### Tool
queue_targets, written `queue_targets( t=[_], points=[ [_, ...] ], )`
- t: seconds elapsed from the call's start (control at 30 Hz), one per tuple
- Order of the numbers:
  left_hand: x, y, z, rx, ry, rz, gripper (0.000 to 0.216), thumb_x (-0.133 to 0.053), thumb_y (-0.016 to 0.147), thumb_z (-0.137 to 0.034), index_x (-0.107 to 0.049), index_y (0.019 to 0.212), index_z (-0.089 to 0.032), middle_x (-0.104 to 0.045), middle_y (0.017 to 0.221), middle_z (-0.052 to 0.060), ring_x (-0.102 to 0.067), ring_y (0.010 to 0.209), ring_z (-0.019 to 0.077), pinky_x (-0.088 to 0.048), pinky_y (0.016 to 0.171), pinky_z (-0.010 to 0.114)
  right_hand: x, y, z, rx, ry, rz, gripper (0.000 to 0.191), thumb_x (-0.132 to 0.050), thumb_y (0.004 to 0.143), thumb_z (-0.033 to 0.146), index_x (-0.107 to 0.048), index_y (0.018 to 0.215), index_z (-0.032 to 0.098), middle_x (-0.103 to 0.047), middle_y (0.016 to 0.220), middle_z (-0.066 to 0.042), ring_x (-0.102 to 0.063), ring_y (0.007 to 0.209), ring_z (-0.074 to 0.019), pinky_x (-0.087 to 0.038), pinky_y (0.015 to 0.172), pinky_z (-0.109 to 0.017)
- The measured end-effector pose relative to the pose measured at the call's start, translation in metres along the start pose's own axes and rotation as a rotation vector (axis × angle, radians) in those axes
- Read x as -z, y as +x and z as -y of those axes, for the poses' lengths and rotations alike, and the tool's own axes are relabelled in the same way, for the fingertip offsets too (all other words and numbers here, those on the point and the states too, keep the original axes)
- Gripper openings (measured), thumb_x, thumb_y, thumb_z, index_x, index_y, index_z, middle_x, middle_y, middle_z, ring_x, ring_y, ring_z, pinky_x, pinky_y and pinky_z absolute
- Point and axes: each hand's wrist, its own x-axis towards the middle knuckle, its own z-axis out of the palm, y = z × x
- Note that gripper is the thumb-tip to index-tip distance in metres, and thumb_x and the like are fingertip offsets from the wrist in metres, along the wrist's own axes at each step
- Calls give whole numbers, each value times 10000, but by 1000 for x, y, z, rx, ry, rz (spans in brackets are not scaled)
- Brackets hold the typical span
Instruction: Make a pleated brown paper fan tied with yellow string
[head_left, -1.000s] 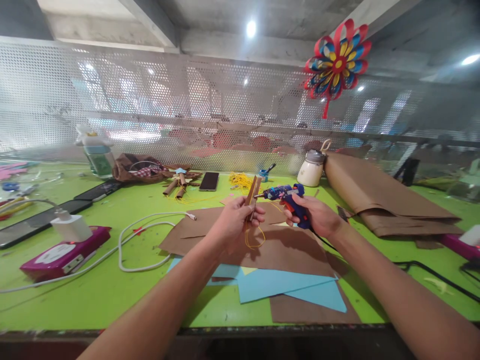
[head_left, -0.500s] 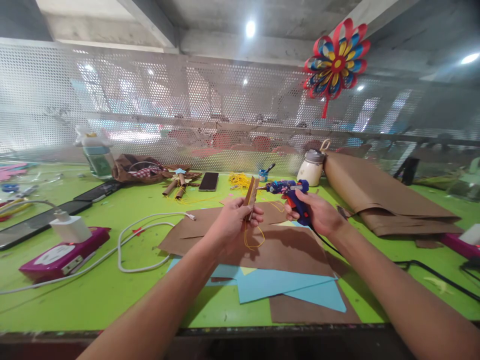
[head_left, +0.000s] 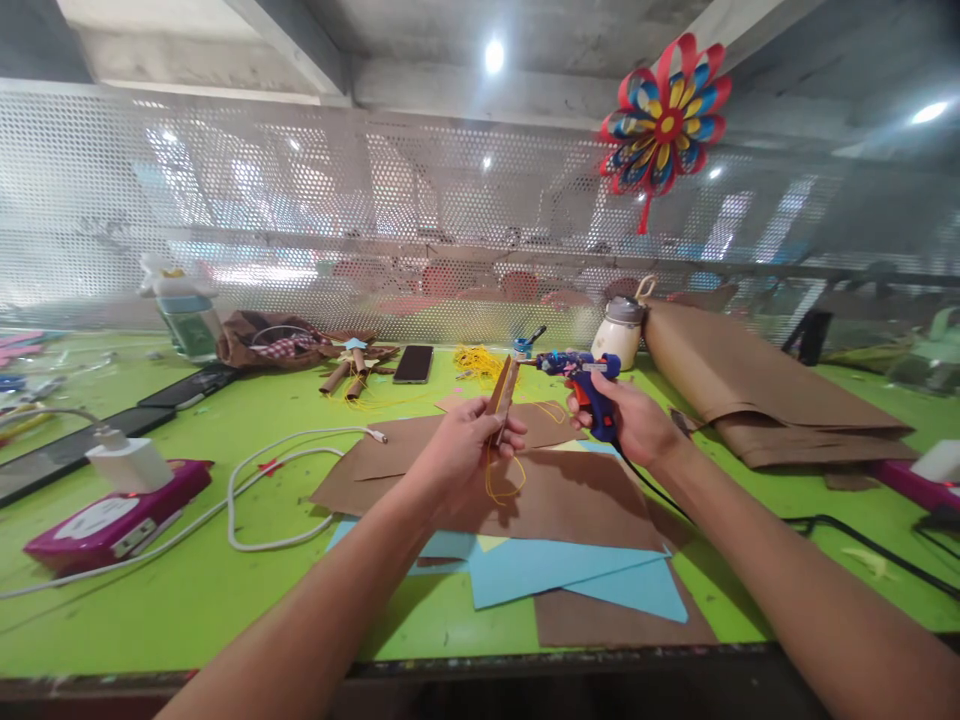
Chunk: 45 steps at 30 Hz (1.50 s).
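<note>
Brown strip [head_left: 509, 388], narrow, tilted; yellow string [head_left: 488, 482] looped below.

Craft workshop, by its look: glue gun [head_left: 581, 370] over green worktop [head_left: 255, 610]; brown paper [head_left: 577, 495], blue paper [head_left: 536, 575] by front edge; yellow string [head_left: 476, 362] toward back edge; 2 purple power strips [head_left: 97, 515] near side edges; concrete ceiling [head_left: 420, 35].

Left hand [head_left: 474, 437] and right hand [head_left: 634, 418] were bare. Left forearm [head_left: 337, 580] and right forearm [head_left: 787, 555] were bare to edge of view, smooth in outline, narrowed toward hands.
</note>
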Motion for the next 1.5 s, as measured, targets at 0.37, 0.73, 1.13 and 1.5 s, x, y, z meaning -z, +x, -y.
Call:
queue_targets(
  t=[0.37,0.73,1.13,1.5],
  points=[
    [0,-1,-4,-18,-25,-24,67,-462,797,-73,-526,808,-89,-607,782,89,-552,580,80,-405,549,206,-3,-2,-6,-66,9,74,264,-557,825,411,-585,828,149,-587,709,-39,-480,551,-110,-435,581,-281],
    [3,-1,-5,-25,-60,-37,97,-464,799,-70,-530,869,-88,-607,775,85,-553,583,82,-404,536,199,-11,-7,-6,-85,-27,119,245,-561,820,398,-583,880,162,-587,689,-29,-464,525,-109,-434,556,-283],
    [5,1,-5,-45,-82,-19,96,-507,779,-79,-548,865,-84,-603,736,75,-534,541,72,-407,524,196,-14,-9,-5,-114,-37,159,250,-551,826,394,-599,878,154,-581,686,-32,-449,517,-106,-436,560,-290],
    [4,0,-8,-32,-93,-18,84,-458,781,-37,-513,816,-90,-590,719,66,-538,551,77,-399,518,194,-12,-8,-6,-80,-88,125,243,-559,824,387,-602,842,148,-591,671,-40,-471,521,-109,-434,546,-273]
  ],
)
